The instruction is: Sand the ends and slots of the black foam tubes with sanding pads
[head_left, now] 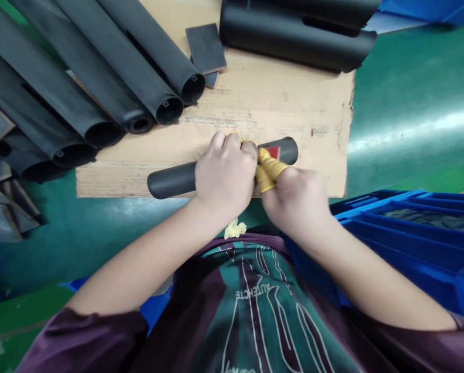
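Green surface [418,98] spreads around us, with a worn cardboard sheet [298,98] laid on it and a blue plastic crate [422,217] at our right. Across the far left of the sheet lies a row of black tubes [111,57], their open ends pointing toward us. Two more dark tubular parts [290,39] sit along the top edge, just beside small dark rectangular pieces [205,48].

We hold one black tube [172,180] just above the near edge of the cardboard. Its long axis runs side to side in front of our chest, rising slightly to the right. Our left hand [225,173] is closed around its middle, fingers [226,142] curled over the top. Our right hand [294,204] is the nearer to the tube's right end and its small red label [273,152]. Its fingers, sheathed in yellow finger cots [271,166], pinch tightly against the tube, right beside the left hand. A crumpled yellow scrap [235,229] lies on the surface just below our wrists, near our dark printed shirt [255,305].
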Available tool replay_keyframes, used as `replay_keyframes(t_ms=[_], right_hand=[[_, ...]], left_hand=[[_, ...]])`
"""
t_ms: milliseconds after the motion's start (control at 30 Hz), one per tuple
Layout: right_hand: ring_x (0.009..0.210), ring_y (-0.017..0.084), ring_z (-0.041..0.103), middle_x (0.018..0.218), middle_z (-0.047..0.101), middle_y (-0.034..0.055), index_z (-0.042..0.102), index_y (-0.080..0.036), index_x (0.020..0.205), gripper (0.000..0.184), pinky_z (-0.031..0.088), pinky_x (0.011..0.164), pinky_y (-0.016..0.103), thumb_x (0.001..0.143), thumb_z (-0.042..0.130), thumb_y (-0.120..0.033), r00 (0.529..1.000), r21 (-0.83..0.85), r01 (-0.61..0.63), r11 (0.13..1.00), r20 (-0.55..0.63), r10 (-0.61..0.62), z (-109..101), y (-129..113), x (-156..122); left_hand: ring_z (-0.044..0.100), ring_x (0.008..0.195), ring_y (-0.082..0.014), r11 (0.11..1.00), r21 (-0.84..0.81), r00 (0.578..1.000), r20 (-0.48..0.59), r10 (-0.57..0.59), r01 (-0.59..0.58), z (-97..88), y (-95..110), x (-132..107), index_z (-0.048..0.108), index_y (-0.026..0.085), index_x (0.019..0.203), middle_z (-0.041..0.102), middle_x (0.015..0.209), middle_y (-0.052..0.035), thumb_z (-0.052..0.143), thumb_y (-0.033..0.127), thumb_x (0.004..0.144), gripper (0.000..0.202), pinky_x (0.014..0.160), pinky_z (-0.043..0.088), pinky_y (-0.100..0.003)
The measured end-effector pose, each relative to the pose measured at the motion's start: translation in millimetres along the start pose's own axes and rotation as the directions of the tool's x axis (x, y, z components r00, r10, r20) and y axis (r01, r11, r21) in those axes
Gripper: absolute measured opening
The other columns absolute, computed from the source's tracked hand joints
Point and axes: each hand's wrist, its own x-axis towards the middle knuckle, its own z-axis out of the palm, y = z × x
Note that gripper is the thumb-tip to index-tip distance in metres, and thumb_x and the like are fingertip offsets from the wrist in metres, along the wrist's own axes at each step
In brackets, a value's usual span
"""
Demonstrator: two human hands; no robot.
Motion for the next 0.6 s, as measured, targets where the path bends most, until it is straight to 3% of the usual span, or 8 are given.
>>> replay_keyframes(t_ms=[133,267,333,400,467,533,600], right_hand=[[0.074,0.025,0.072,0.076,0.076,0.0084,0.079,-0.020,0.107,0.037,0.054,0.065,0.034,0.096,0.056,-0.046,0.997,0.105,0.018,0.994,-0.078,-0.010,-7,17,8],[0.074,0.023,0.070,0.072,0.072,0.0045,0.078,-0.022,0.097,0.037,0.051,0.062,0.032,0.090,0.064,-0.055,0.990,0.345,-0.051,0.937,-0.104,0.092,-13,41,22],[0.059,0.017,0.061,0.060,0.062,0.0003,0.075,-0.023,0.091,0.041,0.045,0.052,0.028,0.089,0.064,-0.062,0.982,0.572,-0.112,0.813,-0.063,0.179,-12,46,25],[0.044,0.012,0.045,0.051,0.050,-0.0034,0.072,-0.024,0.088,0.048,0.032,0.042,0.026,0.087,0.059,-0.070,0.963,0.776,-0.204,0.597,0.049,0.265,-10,48,26],[0.036,0.009,0.031,0.048,0.044,-0.0054,0.070,-0.025,0.092,0.056,0.022,0.037,0.026,0.085,0.052,-0.078,0.937,0.868,-0.307,0.390,0.204,0.284,-8,49,25],[0.033,0.007,0.024,0.048,0.046,-0.0061,0.071,-0.027,0.101,0.066,0.019,0.037,0.026,0.083,0.046,-0.085,0.914,0.881,-0.385,0.275,0.321,0.250,-9,51,23],[0.032,0.005,0.022,0.048,0.047,-0.0066,0.071,-0.028,0.108,0.074,0.020,0.040,0.025,0.080,0.041,-0.089,0.905,0.882,-0.410,0.232,0.363,0.221,-9,54,22]], left_hand=[[0.058,0.107,-0.0304,0.999,-0.013,0.998,-0.042,0.042,-0.043,4.4,-3,-2,0.072,0.019,0.097,0.066,0.097,-0.0109,0.071,0.026,0.086,0.014,0.079,0.052,-0.038],[0.058,0.105,-0.0309,0.997,0.015,0.992,-0.096,0.080,-0.079,6.9,-5,-4,0.073,0.019,0.097,0.068,0.096,-0.0107,0.078,0.033,0.081,0.022,0.077,0.053,-0.039],[0.059,0.103,-0.0306,0.995,0.041,0.990,-0.109,0.090,-0.086,7.1,-5,-4,0.073,0.019,0.097,0.068,0.095,-0.0105,0.080,0.033,0.078,0.025,0.075,0.053,-0.039],[0.060,0.101,-0.0306,0.994,0.065,0.989,-0.114,0.097,-0.090,7.1,-5,-5,0.073,0.019,0.096,0.069,0.094,-0.0103,0.082,0.032,0.076,0.026,0.073,0.053,-0.039],[0.061,0.099,-0.0306,0.992,0.082,0.987,-0.119,0.105,-0.095,7.0,-5,-5,0.073,0.018,0.095,0.069,0.092,-0.0101,0.082,0.030,0.075,0.025,0.073,0.053,-0.040],[0.061,0.097,-0.0304,0.990,0.091,0.984,-0.136,0.117,-0.106,7.2,-5,-6,0.073,0.019,0.095,0.068,0.090,-0.0098,0.080,0.030,0.077,0.023,0.073,0.053,-0.041],[0.060,0.097,-0.0303,0.988,0.098,0.980,-0.153,0.130,-0.116,7.3,-6,-6,0.073,0.020,0.098,0.068,0.090,-0.0095,0.078,0.030,0.078,0.023,0.072,0.052,-0.041]])
